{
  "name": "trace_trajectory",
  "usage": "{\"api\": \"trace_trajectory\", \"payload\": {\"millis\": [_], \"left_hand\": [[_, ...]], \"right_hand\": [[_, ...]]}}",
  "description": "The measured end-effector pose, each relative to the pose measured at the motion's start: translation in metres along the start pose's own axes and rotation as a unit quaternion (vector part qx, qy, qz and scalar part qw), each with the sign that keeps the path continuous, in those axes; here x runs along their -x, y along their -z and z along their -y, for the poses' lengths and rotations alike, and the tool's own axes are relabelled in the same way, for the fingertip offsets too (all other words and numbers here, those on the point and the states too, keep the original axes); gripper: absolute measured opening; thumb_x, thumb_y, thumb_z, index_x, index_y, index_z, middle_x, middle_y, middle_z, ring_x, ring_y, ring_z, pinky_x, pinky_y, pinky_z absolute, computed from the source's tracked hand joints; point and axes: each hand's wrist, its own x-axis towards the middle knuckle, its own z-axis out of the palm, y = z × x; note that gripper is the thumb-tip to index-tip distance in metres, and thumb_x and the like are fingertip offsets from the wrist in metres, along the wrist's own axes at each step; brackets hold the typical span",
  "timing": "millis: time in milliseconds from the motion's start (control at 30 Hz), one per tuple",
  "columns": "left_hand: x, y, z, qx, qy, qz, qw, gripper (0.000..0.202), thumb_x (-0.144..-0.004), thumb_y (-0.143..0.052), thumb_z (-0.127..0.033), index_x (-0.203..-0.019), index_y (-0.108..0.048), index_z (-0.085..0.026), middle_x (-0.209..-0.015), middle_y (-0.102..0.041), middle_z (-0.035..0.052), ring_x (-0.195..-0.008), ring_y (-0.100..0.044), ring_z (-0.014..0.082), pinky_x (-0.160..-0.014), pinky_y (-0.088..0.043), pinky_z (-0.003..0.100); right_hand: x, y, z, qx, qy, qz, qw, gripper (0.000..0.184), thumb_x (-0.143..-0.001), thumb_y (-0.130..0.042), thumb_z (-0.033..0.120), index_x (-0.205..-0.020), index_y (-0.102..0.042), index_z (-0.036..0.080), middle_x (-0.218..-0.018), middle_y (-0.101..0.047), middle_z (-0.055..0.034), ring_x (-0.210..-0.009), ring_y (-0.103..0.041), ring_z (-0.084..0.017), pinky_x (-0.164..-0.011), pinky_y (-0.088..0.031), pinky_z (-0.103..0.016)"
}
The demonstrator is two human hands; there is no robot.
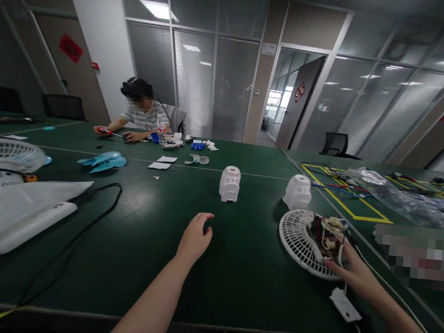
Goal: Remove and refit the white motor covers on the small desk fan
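Observation:
My left hand point(195, 238) hovers over the green table, empty, with its thumb apart from the lightly curled fingers. Ahead of it stands a white vented motor cover point(230, 184). On the right, my right hand point(348, 265) grips a fan motor point(327, 234) with exposed wires; part of it is hidden by the fingers. This motor sits on a round white fan grille point(295, 241). Just behind the grille is a second white motor cover point(298, 192). A small white plate-like part point(345, 305) on a cable lies below my right hand.
White fan parts point(23, 226) and a black cable point(82, 234) occupy the left side. Light-blue fan blades point(104, 161) lie farther back. Across the table, a person point(144, 112) holds a screwdriver point(107, 132). Clear plastic wrapping point(396, 191) and wires point(338, 180) lie at right.

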Motion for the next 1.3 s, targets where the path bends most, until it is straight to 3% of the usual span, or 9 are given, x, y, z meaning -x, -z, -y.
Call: {"api": "trace_trajectory", "payload": {"millis": [100, 267, 467, 533, 633, 767, 933, 1067, 1300], "left_hand": [[0.002, 0.003, -0.008, 0.005, -0.013, 0.024, 1.0, 0.037, -0.084, -0.053, -0.02, -0.12, -0.057, -0.028, -0.126, -0.057, 0.0061, -0.114, -0.057, 0.0248, -0.096, -0.048, 0.043], [0.005, 0.007, -0.02, -0.01, -0.07, 0.068, 0.995, 0.04, -0.084, -0.058, -0.028, -0.124, -0.056, -0.028, -0.132, -0.053, 0.006, -0.122, -0.051, 0.0248, -0.105, -0.041, 0.046], [0.004, 0.004, -0.019, -0.057, -0.116, 0.092, 0.987, 0.083, -0.07, -0.073, -0.047, -0.143, -0.038, -0.026, -0.149, -0.035, 0.0096, -0.14, -0.027, 0.0318, -0.113, -0.028, 0.052], [0.002, 0.002, -0.014, -0.074, -0.096, 0.069, 0.99, 0.092, -0.068, -0.074, -0.048, -0.146, -0.032, -0.024, -0.152, -0.031, 0.0107, -0.143, -0.02, 0.0334, -0.114, -0.025, 0.054], [-0.001, 0.0, -0.009, -0.081, -0.066, 0.046, 0.993, 0.092, -0.067, -0.074, -0.046, -0.145, -0.031, -0.023, -0.152, -0.029, 0.0112, -0.143, -0.018, 0.0335, -0.114, -0.025, 0.053], [-0.003, 0.003, -0.009, -0.074, -0.06, 0.046, 0.994, 0.087, -0.068, -0.074, -0.044, -0.143, -0.035, -0.025, -0.151, -0.031, 0.0089, -0.142, -0.02, 0.0324, -0.114, -0.025, 0.052], [-0.003, 0.007, -0.013, -0.063, -0.057, 0.038, 0.996, 0.083, -0.068, -0.073, -0.045, -0.141, -0.038, -0.025, -0.147, -0.035, 0.009, -0.14, -0.025, 0.0308, -0.113, -0.028, 0.051], [-0.005, 0.008, -0.013, -0.067, -0.062, 0.027, 0.995, 0.083, -0.066, -0.075, -0.044, -0.139, -0.041, -0.025, -0.143, -0.039, 0.0088, -0.136, -0.029, 0.03, -0.111, -0.031, 0.05], [-0.005, 0.013, -0.018, -0.056, -0.061, 0.029, 0.996, 0.083, -0.063, -0.077, -0.048, -0.136, -0.044, -0.029, -0.138, -0.045, 0.0072, -0.132, -0.034, 0.0299, -0.108, -0.034, 0.049]], "right_hand": [[0.0, -0.021, 0.038, -0.015, 0.029, 0.105, 0.994, 0.085, -0.072, -0.057, 0.063, -0.139, -0.042, 0.013, -0.144, -0.045, -0.0175, -0.132, -0.043, -0.033, -0.108, -0.036, -0.048], [0.004, -0.06, 0.14, 0.023, 0.041, 0.155, 0.987, 0.079, -0.08, -0.052, 0.058, -0.145, -0.034, 0.016, -0.148, -0.038, -0.0162, -0.135, -0.037, -0.034, -0.104, -0.035, -0.057], [0.003, -0.093, 0.225, -0.019, 0.08, 0.189, 0.978, 0.082, -0.078, -0.057, 0.052, -0.148, -0.029, 0.019, -0.152, -0.033, -0.0132, -0.139, -0.029, -0.033, -0.106, -0.03, -0.056], [-0.005, -0.094, 0.232, -0.077, 0.098, 0.219, 0.968, 0.074, -0.079, -0.055, 0.041, -0.147, -0.032, 0.02, -0.151, -0.036, -0.0107, -0.138, -0.032, -0.03, -0.107, -0.03, -0.051], [-0.03, -0.091, 0.231, -0.175, 0.083, 0.218, 0.957, 0.052, -0.082, -0.044, 0.026, -0.133, -0.049, 0.025, -0.13, -0.06, -0.0037, -0.12, -0.054, -0.021, -0.097, -0.042, -0.035], [-0.087, -0.103, 0.235, -0.168, 0.015, 0.138, 0.976, 0.037, -0.088, -0.039, 0.033, -0.119, -0.056, 0.023, -0.109, -0.069, -0.0047, -0.101, -0.063, -0.019, -0.085, -0.045, -0.03], [-0.153, -0.148, 0.272, -0.128, -0.017, 0.129, 0.983, 0.074, -0.081, -0.054, 0.054, -0.139, -0.035, 0.014, -0.125, -0.059, -0.0174, -0.111, -0.058, -0.027, -0.089, -0.044, -0.035], [-0.177, -0.181, 0.294, -0.094, -0.059, 0.136, 0.985, 0.106, -0.069, -0.063, 0.063, -0.146, -0.017, 0.007, -0.137, -0.044, -0.0282, -0.119, -0.053, -0.036, -0.093, -0.043, -0.042], [-0.186, -0.198, 0.281, -0.051, -0.063, 0.145, 0.986, 0.085, -0.069, -0.063, 0.054, -0.136, -0.032, 0.011, -0.126, -0.053, -0.0244, -0.111, -0.058, -0.035, -0.09, -0.046, -0.043]]}}
